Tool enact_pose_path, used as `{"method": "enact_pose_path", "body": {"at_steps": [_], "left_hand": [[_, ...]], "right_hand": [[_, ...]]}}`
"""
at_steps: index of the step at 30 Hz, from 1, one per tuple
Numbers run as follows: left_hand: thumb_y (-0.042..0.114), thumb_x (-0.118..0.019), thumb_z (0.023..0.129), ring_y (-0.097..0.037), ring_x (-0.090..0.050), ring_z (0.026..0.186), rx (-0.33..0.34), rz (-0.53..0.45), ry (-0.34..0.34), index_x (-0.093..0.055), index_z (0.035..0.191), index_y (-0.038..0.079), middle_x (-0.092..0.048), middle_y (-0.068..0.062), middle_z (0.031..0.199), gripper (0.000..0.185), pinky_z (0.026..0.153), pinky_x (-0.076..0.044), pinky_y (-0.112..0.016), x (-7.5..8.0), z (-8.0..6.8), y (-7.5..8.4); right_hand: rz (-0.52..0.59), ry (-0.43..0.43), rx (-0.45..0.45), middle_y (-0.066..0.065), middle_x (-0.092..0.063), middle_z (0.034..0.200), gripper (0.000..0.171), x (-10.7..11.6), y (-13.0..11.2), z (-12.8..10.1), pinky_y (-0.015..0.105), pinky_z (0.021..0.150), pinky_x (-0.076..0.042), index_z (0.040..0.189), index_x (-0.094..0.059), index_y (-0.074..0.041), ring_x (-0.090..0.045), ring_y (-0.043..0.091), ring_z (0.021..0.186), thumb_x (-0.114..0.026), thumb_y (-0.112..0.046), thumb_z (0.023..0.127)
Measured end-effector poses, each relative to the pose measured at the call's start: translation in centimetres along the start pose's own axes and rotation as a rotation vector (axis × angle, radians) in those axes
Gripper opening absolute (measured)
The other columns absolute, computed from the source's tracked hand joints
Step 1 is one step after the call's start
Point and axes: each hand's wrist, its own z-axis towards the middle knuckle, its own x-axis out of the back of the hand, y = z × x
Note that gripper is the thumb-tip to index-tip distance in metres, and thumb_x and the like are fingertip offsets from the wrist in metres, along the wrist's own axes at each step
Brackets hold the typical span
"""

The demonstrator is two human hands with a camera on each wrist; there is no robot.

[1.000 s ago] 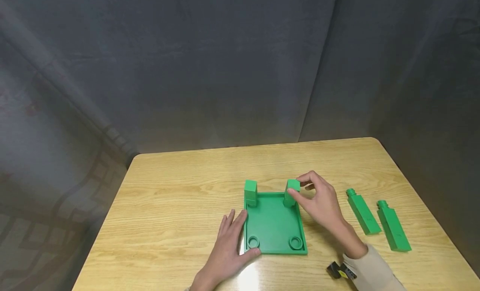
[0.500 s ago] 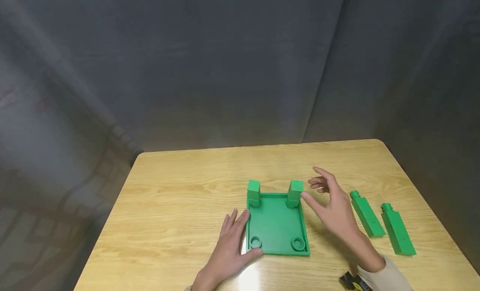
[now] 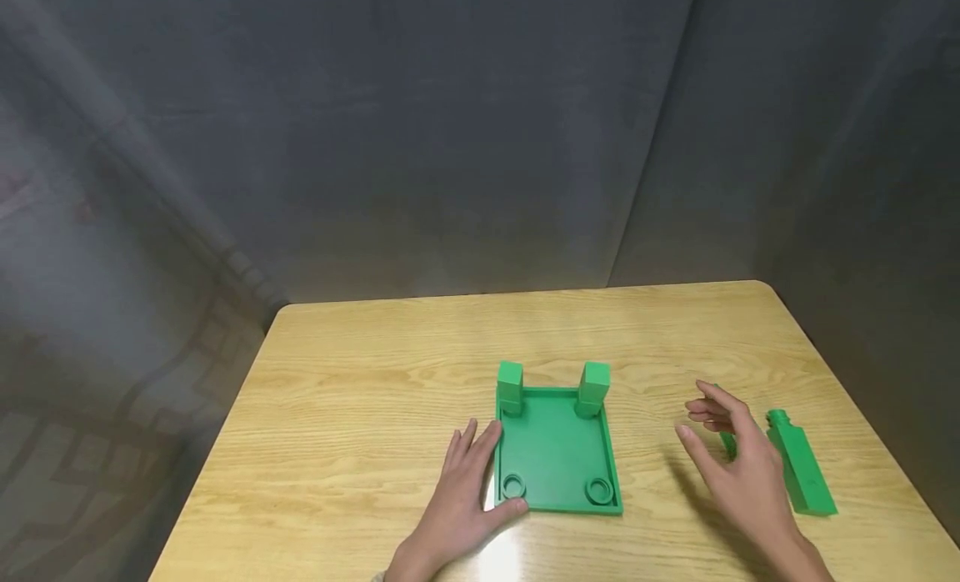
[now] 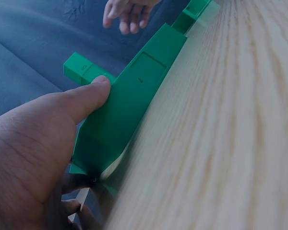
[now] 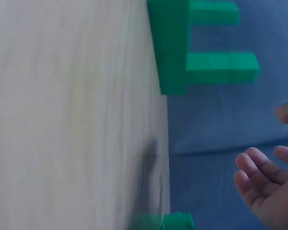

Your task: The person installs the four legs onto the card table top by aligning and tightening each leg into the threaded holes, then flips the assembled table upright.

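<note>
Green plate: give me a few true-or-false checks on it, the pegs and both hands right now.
1. Two pegs stand upright at the far corners of the plate. True.
2. The near two sockets hold pegs. False: both are empty.
3. The left hand rests against the plate's left edge. True.
4. The right hand grips a standing peg. False: it is open over the table, beside the loose pegs.

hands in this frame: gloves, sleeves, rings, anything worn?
Both hands bare: no gloves, rings or watch visible. Left hand and right hand show bare wrists to the frame edge; no sleeve in view now. Short, unpainted nails.
</note>
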Motion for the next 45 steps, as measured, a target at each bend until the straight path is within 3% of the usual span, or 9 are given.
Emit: {"method": "enact_pose_path", "body": {"at_steps": [4, 14, 18, 22, 27, 29, 34, 36, 45], "left_hand": [[0.064, -0.077, 0.096, -0.042, -0.012, 0.171, -0.004, 0.005, 0.002, -0.03, 0.177, 0.02, -0.033, -0.003, 0.181, 0.104, 0.132, -0.012, -0.074, 0.0, 0.0, -0.1], [0.065, -0.076, 0.096, -0.04, -0.012, 0.171, -0.009, 0.023, 0.003, -0.029, 0.178, 0.022, -0.033, -0.003, 0.182, 0.104, 0.133, -0.012, -0.072, 0.0, 0.0, -0.2], [0.064, -0.077, 0.096, -0.043, -0.013, 0.17, -0.009, 0.025, 0.006, -0.03, 0.177, 0.021, -0.033, -0.005, 0.181, 0.103, 0.132, -0.014, -0.075, -0.1, -0.1, -0.1], [0.065, -0.077, 0.096, -0.043, -0.014, 0.17, -0.014, 0.032, 0.011, -0.03, 0.177, 0.02, -0.034, -0.004, 0.181, 0.104, 0.132, -0.014, -0.074, 0.0, -0.1, -0.1], [0.063, -0.078, 0.096, -0.045, -0.015, 0.17, -0.02, 0.029, 0.016, -0.031, 0.177, 0.02, -0.035, -0.005, 0.181, 0.103, 0.131, -0.015, -0.076, 0.0, -0.1, 0.0], [0.063, -0.078, 0.096, -0.045, -0.015, 0.17, -0.018, 0.027, 0.013, -0.031, 0.177, 0.021, -0.035, -0.005, 0.181, 0.103, 0.131, -0.015, -0.076, 0.0, -0.1, 0.0], [0.063, -0.077, 0.096, -0.045, -0.014, 0.17, -0.012, 0.027, 0.011, -0.03, 0.177, 0.021, -0.034, -0.004, 0.181, 0.102, 0.131, -0.015, -0.077, -0.1, -0.1, -0.1], [0.064, -0.077, 0.096, -0.046, -0.015, 0.169, -0.016, 0.03, 0.016, -0.031, 0.177, 0.02, -0.035, -0.005, 0.181, 0.102, 0.13, -0.016, -0.077, -0.1, -0.1, -0.1], [0.063, -0.077, 0.096, -0.045, -0.017, 0.169, -0.029, 0.039, 0.022, -0.031, 0.177, 0.019, -0.036, -0.004, 0.18, 0.103, 0.131, -0.016, -0.076, -0.1, -0.1, -0.1]], "right_hand": [[0.006, 0.042, -0.065, -0.019, -0.065, 0.124, 0.073, 1.1, 0.5, -1.0, 0.003, 0.097, -0.043, 0.159, -0.055, -0.002, -0.059, -0.01, 0.111, -0.078, 0.016, 0.092], [0.0, 0.222, -0.339, -0.03, -0.065, 0.115, 0.065, 2.8, 2.1, -2.3, 0.001, 0.088, -0.046, 0.154, -0.06, -0.003, -0.063, -0.009, 0.098, -0.078, 0.014, 0.095], [0.011, 0.282, -0.336, -0.027, -0.069, 0.111, 0.067, 3.2, 2.6, -2.5, 0.001, 0.081, -0.049, 0.151, -0.064, -0.004, -0.065, -0.01, 0.093, -0.08, 0.018, 0.089], [-0.073, 0.28, -0.323, -0.035, -0.065, 0.108, 0.071, 3.5, 3.1, -3.0, 0.0, 0.084, -0.045, 0.152, -0.064, -0.006, -0.062, -0.017, 0.09, -0.085, 0.015, 0.087], [-0.212, 0.22, -0.408, -0.044, -0.055, 0.103, 0.078, 3.9, 3.7, -3.4, 0.002, 0.086, -0.036, 0.155, -0.061, -0.008, -0.053, -0.019, 0.094, -0.093, 0.003, 0.085], [-0.266, 0.184, -0.438, -0.036, -0.06, 0.104, 0.081, 4.0, 3.9, -3.4, 0.013, 0.095, -0.036, 0.156, -0.06, -0.007, -0.059, -0.004, 0.105, -0.095, -0.001, 0.084], [-0.309, 0.119, -0.425, 0.021, -0.077, 0.117, 0.084, 4.2, 4.6, -3.4, 0.064, 0.112, -0.032, 0.157, -0.057, 0.0, -0.05, 0.052, 0.133, -0.095, -0.002, 0.082], [-0.316, 0.106, -0.4, 0.034, -0.073, 0.123, 0.085, 4.2, 4.8, -3.4, 0.07, 0.113, -0.028, 0.156, -0.057, 0.001, -0.048, 0.056, 0.136, -0.096, -0.002, 0.081], [-0.407, -0.021, -0.336, 0.04, -0.068, 0.13, 0.088, 4.3, 5.8, -3.7, 0.08, 0.105, -0.025, 0.16, -0.051, -0.001, -0.043, 0.065, 0.132, -0.096, -0.015, 0.086]]}}
